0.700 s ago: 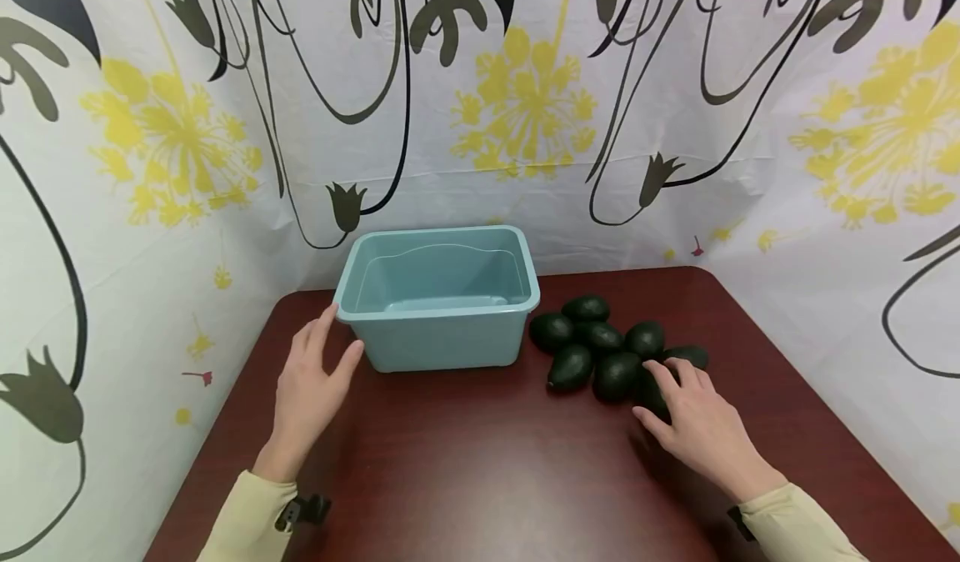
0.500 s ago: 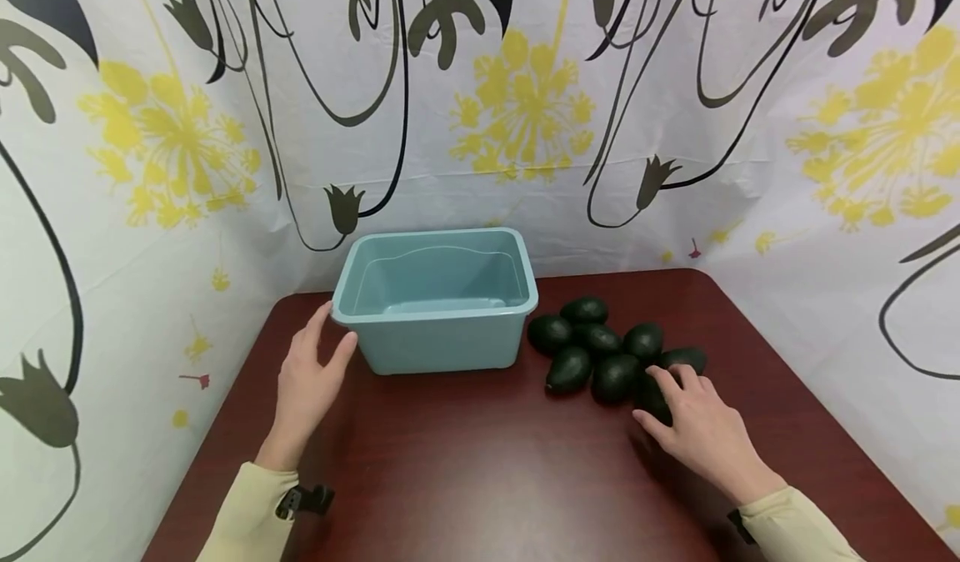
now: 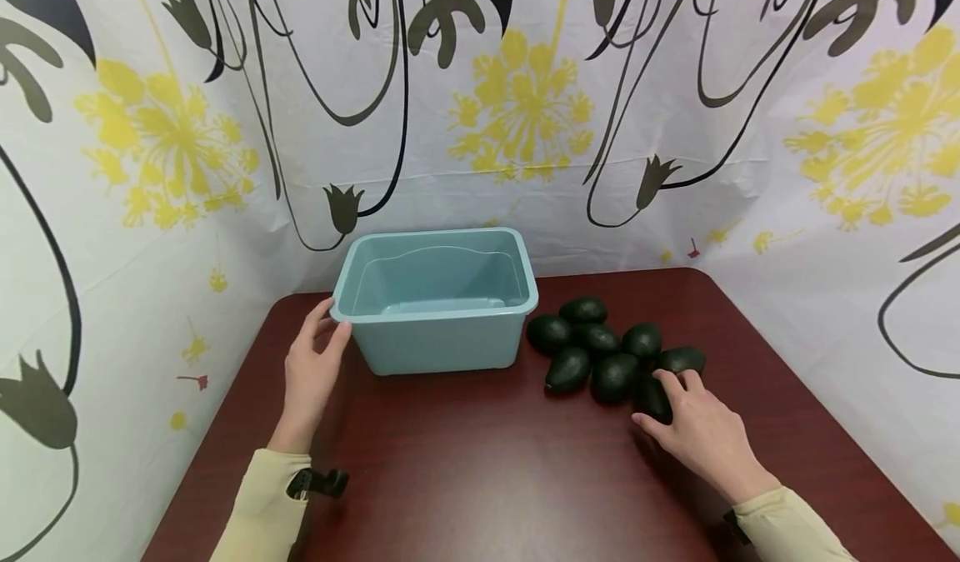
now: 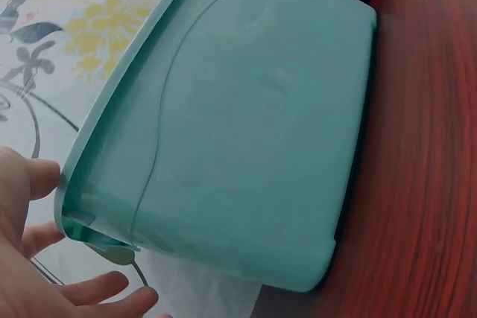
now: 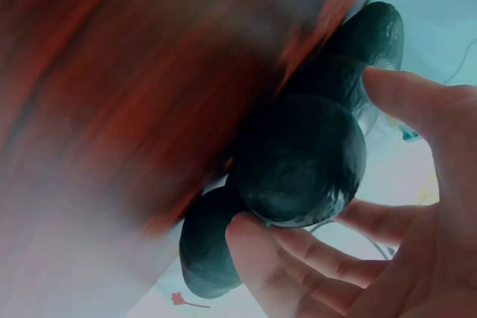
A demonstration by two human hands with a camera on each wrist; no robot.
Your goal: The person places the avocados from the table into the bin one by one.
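Observation:
A light blue plastic tub (image 3: 435, 341) stands at the back of the table. At its front left corner my left hand (image 3: 309, 378) holds the rim, thumb and fingers about the edge, as the left wrist view also shows. Several dark green avocados lie in a cluster right of the tub. My right hand (image 3: 705, 429) is spread around the nearest right avocado (image 3: 651, 399), which rests among the others. In the right wrist view its fingertips (image 5: 242, 232) touch or nearly touch this avocado (image 5: 298, 165), while the thumb stands off from its skin.
The dark red-brown table (image 3: 480, 462) ends at a back edge against a white cloth (image 3: 495, 195) printed with yellow flowers and dark stems. Another avocado (image 3: 682, 359) sits just beyond my right hand; one more (image 3: 549, 333) lies close to the tub's right side.
My left hand has moved slightly right and its thumb and fingers have come onto the tub's corner. The right index finger has shifted slightly; the tub and avocados stay in place.

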